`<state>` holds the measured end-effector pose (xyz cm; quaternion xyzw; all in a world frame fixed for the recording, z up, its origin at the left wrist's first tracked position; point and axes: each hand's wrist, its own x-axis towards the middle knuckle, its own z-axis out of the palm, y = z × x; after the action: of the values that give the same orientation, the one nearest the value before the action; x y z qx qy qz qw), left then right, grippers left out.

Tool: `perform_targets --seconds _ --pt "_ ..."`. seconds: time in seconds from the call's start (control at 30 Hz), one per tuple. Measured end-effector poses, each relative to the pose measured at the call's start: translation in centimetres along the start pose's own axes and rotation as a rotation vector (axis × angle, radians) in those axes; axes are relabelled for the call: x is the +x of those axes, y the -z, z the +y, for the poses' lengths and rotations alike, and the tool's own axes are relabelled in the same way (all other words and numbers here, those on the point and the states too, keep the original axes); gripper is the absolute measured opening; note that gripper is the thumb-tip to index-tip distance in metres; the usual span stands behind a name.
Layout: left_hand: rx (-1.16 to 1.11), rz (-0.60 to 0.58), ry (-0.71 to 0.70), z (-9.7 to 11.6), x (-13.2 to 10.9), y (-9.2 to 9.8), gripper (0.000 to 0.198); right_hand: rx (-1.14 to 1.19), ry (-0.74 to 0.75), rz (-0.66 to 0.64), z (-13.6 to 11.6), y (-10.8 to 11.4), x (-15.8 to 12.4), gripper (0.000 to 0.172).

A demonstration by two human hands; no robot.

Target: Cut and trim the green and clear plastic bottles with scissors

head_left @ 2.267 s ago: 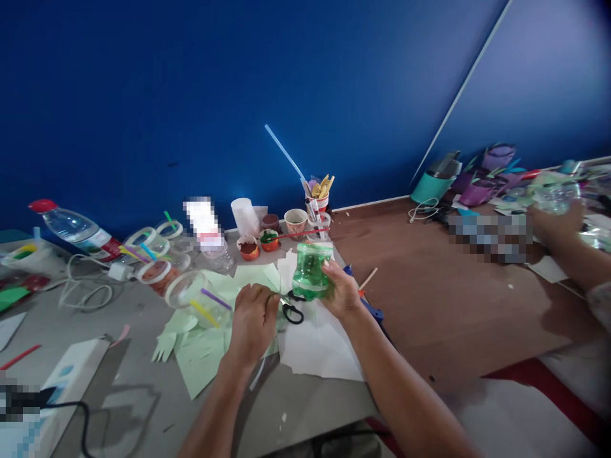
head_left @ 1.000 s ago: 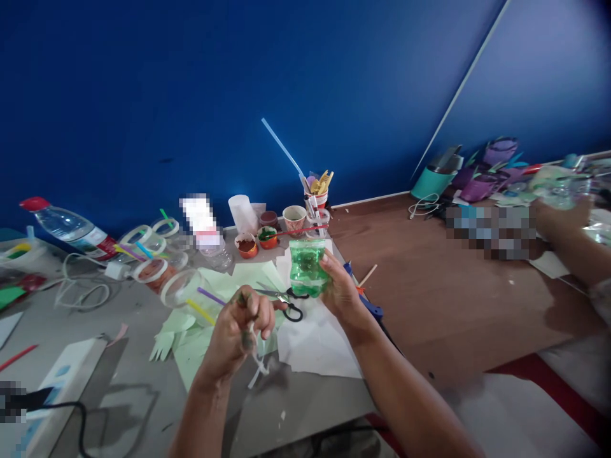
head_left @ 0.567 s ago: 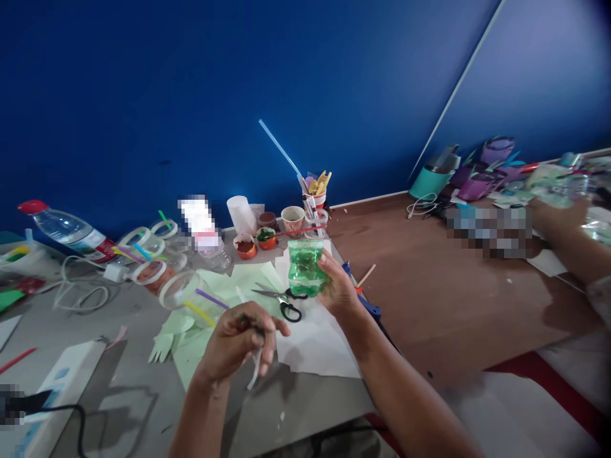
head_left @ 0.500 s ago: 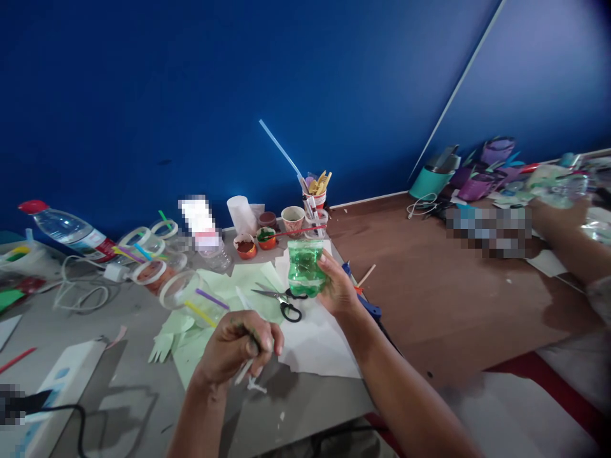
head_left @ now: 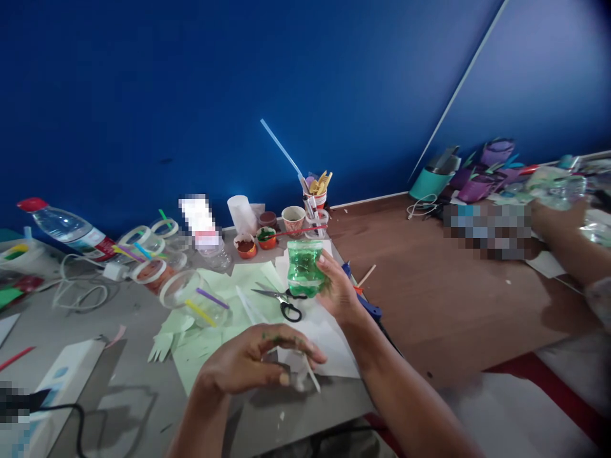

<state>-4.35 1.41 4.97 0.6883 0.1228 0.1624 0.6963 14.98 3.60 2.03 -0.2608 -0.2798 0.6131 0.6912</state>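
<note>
My right hand (head_left: 340, 289) grips the side of a green cut-off plastic bottle bottom (head_left: 304, 270), held up over the white paper. Lower and to the left, my left hand (head_left: 260, 359) has its thumb and fingers apart, with green smudges on the fingers. Just under its fingertips is a thin white stick-like piece (head_left: 312, 375) with a blurred see-through bit beside it; whether the fingers touch it is unclear. Scissors with black handles (head_left: 290, 310) lie on the paper behind, between the two hands.
Clear plastic cups with straws (head_left: 184, 292), a capped bottle (head_left: 71, 232) and a power strip (head_left: 62, 381) are on the left. Paint cups (head_left: 245, 246) stand at the back. A blue glue gun (head_left: 370, 308) lies beside my right wrist. Another person's hand (head_left: 561, 219) works far right.
My left hand has opened from a closed grip and shifted right; the white piece has moved right and sits below its fingertips. My right hand and the green bottle bottom stay nearly still.
</note>
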Motion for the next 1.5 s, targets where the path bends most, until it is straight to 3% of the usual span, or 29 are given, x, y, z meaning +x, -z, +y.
perform_targets --seconds 0.1,0.27,0.43,0.6,0.73,0.9,1.03,1.17,1.33,1.5 --pt "0.051 -0.177 -0.045 0.1 0.0 0.2 0.036 -0.001 -0.005 -0.009 -0.2 -0.2 0.0 0.031" --pt "-0.053 -0.139 0.060 -0.8 0.1 -0.3 0.029 0.007 -0.008 0.009 -0.2 -0.3 0.1 0.032" --pt "-0.084 -0.263 0.230 -1.6 0.6 -1.0 0.039 0.026 -0.012 -0.006 0.0 -0.1 0.1 0.036" --pt "0.078 -0.226 0.224 -2.4 1.7 -2.2 0.046 0.020 -0.022 -0.009 0.2 0.2 0.2 0.033" --pt "-0.029 -0.244 0.308 -2.8 2.3 -3.4 0.045 0.032 -0.018 -0.010 0.3 0.3 0.3 0.032" --pt "-0.203 -0.313 0.195 -3.1 2.5 -4.1 0.037 0.040 -0.028 -0.013 0.3 0.2 0.3 0.032" --pt "-0.284 -0.343 0.195 -3.3 2.6 -4.4 0.037 0.037 -0.041 -0.017 0.1 -0.1 0.2 0.030" --pt "-0.206 -0.306 0.300 -3.5 2.8 -4.7 0.046 0.044 -0.052 -0.007 0.1 -0.2 0.2 0.028" --pt "-0.219 -0.431 0.265 -3.8 3.0 -5.0 0.065 0.027 -0.056 -0.011 0.1 -0.3 0.2 0.027" --pt "-0.328 -0.353 0.226 -4.2 2.9 -5.1 0.052 0.035 -0.051 -0.002 0.3 -0.2 0.2 0.024"
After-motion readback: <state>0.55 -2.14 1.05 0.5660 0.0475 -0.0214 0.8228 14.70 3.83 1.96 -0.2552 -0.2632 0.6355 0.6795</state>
